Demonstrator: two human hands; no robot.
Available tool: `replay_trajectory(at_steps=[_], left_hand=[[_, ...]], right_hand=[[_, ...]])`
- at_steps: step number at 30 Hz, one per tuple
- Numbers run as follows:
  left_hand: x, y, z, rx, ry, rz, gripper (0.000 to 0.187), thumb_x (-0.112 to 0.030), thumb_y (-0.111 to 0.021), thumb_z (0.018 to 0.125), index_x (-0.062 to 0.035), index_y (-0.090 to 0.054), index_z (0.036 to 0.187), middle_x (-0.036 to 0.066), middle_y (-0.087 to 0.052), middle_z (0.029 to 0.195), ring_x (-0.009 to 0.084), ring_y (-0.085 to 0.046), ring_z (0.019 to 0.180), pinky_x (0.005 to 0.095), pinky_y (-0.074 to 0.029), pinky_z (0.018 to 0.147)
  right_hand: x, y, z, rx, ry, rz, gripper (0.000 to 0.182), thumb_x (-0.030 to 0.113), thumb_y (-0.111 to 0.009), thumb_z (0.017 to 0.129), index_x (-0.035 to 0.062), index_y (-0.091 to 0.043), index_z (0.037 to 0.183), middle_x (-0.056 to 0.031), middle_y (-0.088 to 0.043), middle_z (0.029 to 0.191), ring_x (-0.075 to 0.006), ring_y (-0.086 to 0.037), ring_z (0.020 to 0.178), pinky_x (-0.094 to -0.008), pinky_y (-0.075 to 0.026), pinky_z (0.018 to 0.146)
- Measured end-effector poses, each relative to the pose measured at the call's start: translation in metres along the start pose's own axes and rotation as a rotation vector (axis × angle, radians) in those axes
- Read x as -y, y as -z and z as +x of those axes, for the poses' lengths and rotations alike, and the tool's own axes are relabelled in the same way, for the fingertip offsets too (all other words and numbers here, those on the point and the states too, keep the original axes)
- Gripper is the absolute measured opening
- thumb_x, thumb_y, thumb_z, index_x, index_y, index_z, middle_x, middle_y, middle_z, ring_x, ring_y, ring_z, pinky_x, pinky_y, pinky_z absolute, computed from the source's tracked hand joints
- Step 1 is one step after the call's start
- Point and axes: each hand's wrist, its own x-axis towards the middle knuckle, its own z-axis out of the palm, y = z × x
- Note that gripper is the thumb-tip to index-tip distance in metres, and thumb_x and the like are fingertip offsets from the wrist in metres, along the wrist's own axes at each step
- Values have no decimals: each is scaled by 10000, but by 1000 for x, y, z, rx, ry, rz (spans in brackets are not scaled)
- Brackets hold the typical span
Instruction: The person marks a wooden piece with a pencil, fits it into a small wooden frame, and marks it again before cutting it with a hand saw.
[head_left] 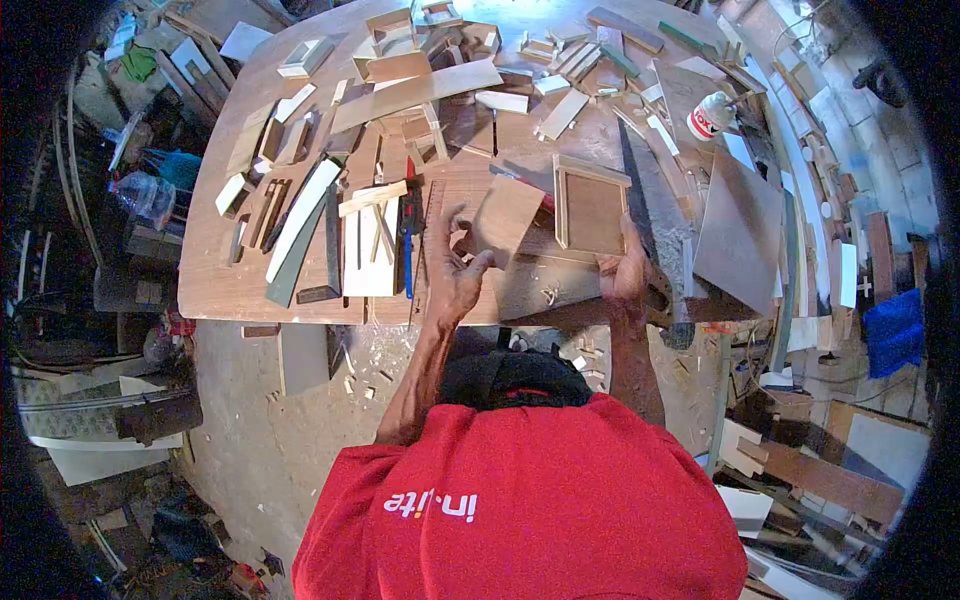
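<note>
My left hand [457, 280] is at the left edge of a thin wooden panel [508, 220], thumb and fingers bent about that edge. My right hand [625, 275] grips the lower right corner of a small shallow wooden box [594, 210], whose raised rim shows along the top and left. The panel and the box are side by side, tilted over the table's front part. Something red shows partly between them. Left of my left hand lie a handsaw [411, 220] and a white board [370, 250] with thin wooden sticks on it.
The wooden table [215, 270] carries many offcuts and small wooden boxes at its far side. A white and red glue bottle [711, 116] stands at right, near a large leaning panel [740, 230]. Wood scraps [385, 375] litter the floor. A blue cloth [893, 333] hangs far right.
</note>
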Motion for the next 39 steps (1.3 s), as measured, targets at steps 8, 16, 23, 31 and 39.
replay_trajectory(at_steps=[8, 16, 23, 31, 39], left_hand=[[-22, -4, -2, 6, 302, -211, 761, 21, -697, 764, 30, -262, 1388, 215, -614, 1026, 255, -638, 932, 316, -532, 763], [-12, 2, 5, 55, 442, -268, 658, -37, -704, 786, 75, -354, 1332, 203, -665, 930, 232, -663, 833, 296, -532, 759], [-16, 4, 7, 45, 392, -372, 430, -31, -641, 836, 39, -474, 1226, 164, -661, 945, 209, -669, 804, 330, -584, 713], [-20, 20, 9, 130, 441, -408, 315, -7, -566, 855, -2, -580, 1170, 105, -651, 1021, 181, -650, 855, 341, -576, 745], [-26, 47, 9, 164, 467, -454, 278, -56, -615, 832, -21, -619, 1109, 47, -651, 928, 135, -619, 760, 294, -548, 695]], right_hand=[[11, -13, -14, -9, 114, -143, 327, 326, -689, 855, 93, -646, 1081, 44, -606, 872, -28, -375, 532, -205, -308, 445], [31, -13, -12, 49, 95, -18, 397, 297, -591, 932, 36, -546, 1227, -85, -600, 1191, -209, -585, 1076, -365, -473, 931], [47, -18, -27, 49, 178, 211, 386, 270, -537, 959, 32, -504, 1262, -92, -617, 1131, -162, -624, 878, -317, -525, 755], [33, -10, -38, 74, 92, 98, 356, 273, -516, 968, 49, -491, 1244, -50, -617, 969, -42, -325, 445, -187, -270, 393], [13, -36, -56, 7, 162, 25, 332, 290, -542, 955, 58, -542, 1192, -19, -618, 940, -36, -371, 480, -177, -296, 411]])
